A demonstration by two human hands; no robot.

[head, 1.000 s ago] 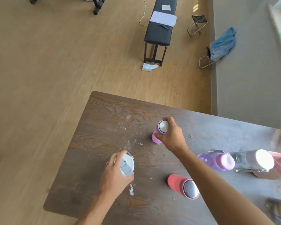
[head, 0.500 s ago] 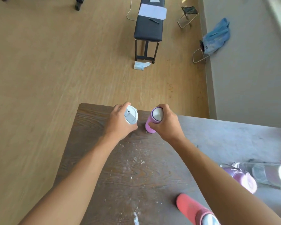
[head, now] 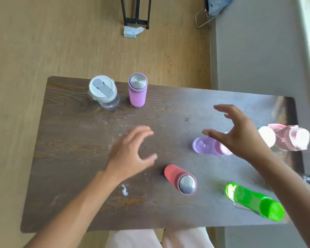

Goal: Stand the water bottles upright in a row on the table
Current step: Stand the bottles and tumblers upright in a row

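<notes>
Two bottles stand upright side by side at the far left edge of the dark wooden table (head: 79,176): a clear one with a white lid (head: 104,93) and a purple one with a steel cap (head: 137,90). My left hand (head: 132,154) hovers open over the table's middle, just left of a red bottle (head: 181,179) lying on its side. My right hand (head: 240,135) is open above a pale violet bottle (head: 208,146) that lies flat. A green bottle (head: 254,201) lies at the near right. A pink bottle (head: 290,136) and a white-capped bottle (head: 267,136) lie at the far right.
White flecks and a smear of paint mark the tabletop. Beyond the table are a wooden floor, black bench legs (head: 136,13) with a crumpled cloth (head: 132,32) beside them, a folding stool (head: 204,18), and a grey wall to the right.
Both hands have let go of the white-lidded and purple bottles, left standing at the far edge, and have drawn back toward the lying bottles. The view has tilted down.
</notes>
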